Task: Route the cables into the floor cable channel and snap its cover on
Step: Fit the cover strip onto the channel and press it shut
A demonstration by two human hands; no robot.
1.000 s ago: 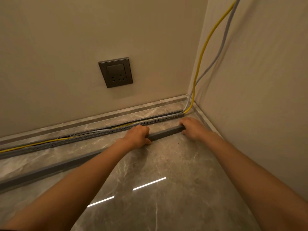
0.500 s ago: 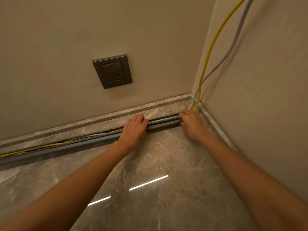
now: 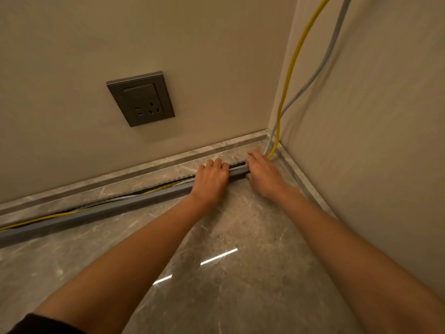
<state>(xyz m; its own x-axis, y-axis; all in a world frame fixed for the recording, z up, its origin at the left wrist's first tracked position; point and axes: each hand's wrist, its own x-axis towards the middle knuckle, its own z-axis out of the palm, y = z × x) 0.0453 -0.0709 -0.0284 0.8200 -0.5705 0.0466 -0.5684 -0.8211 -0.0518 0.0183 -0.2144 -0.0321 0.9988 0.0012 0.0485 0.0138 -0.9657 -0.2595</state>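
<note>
Likely light and springy, the long grey plastic channel cover [image 3: 101, 210] wants pressing near the wall corner, where left hand [image 3: 210, 179] and right hand [image 3: 263, 175] lie flat-fingered on it.

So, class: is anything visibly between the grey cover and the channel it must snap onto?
Nothing foreign shows. Both the left hand and right hand grip the cover near the corner. The yellow cable lies along the open channel behind it; whether it sits fully inside cannot be told.

Both my hands on the cover in the corner.
My left hand [image 3: 210, 178] and right hand [image 3: 262, 173] press the grey cover [image 3: 101, 210] over the channel [image 3: 237, 163]; yellow cable [image 3: 292, 61] and grey cable [image 3: 333, 42] climb the wall.
</note>
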